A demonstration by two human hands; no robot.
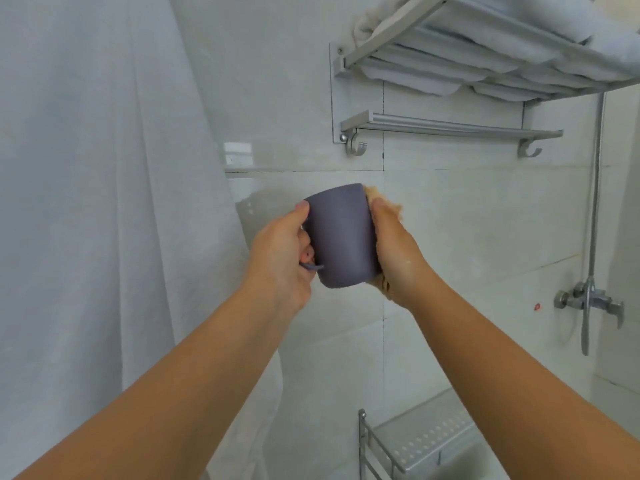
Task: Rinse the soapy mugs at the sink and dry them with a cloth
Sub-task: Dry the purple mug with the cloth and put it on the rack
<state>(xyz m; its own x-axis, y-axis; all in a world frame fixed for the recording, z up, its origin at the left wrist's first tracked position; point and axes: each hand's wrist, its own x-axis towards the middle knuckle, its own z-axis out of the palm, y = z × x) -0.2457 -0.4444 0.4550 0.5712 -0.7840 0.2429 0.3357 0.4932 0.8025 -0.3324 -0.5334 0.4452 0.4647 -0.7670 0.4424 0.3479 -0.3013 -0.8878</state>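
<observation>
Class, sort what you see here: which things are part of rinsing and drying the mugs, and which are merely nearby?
Part of the job:
grey mug
orange cloth
left hand, gripping the handle
right hand, pressing the cloth to the mug

Merely nearby:
white towels on the rack
shower tap
white curtain
metal shelf

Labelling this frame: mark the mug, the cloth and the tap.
mug [341, 237], head view, on its grey side wall
cloth [396, 206], head view, orange edge above right hand
tap [588, 299], head view, on its metal body
</observation>
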